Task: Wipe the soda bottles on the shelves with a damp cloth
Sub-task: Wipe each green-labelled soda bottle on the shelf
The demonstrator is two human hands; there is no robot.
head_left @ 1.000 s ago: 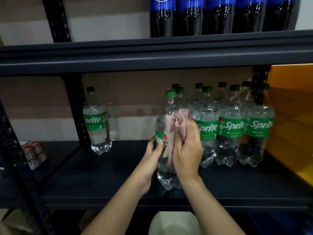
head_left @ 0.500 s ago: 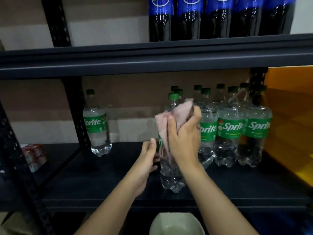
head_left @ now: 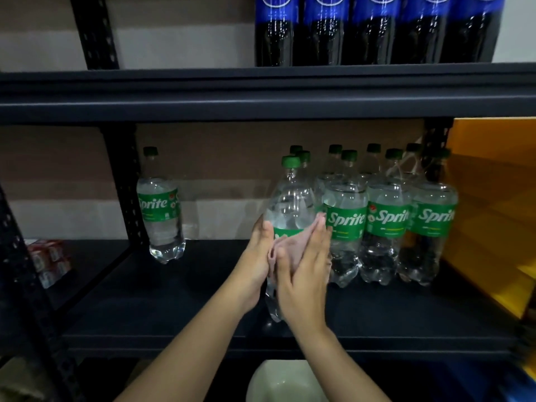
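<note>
Both my forearms are bare from the bottom edge of view up to the wrists: no sleeves, no cuffs reach into sight. My left hand [head_left: 258, 262] wears no glove, ring or band that I can see. My right hand [head_left: 301, 274] is likewise uncovered, with no watch or bracelet at the wrist. My fingernails look short and plain, though the light is too dim to be sure.

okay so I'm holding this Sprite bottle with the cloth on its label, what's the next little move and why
Probably slide the pink cloth down toward the base. Your right hand presses it flat against the label of the held Sprite bottle, while your left hand steadies the other side; the lower part below the label looks not yet covered by the cloth.
</note>
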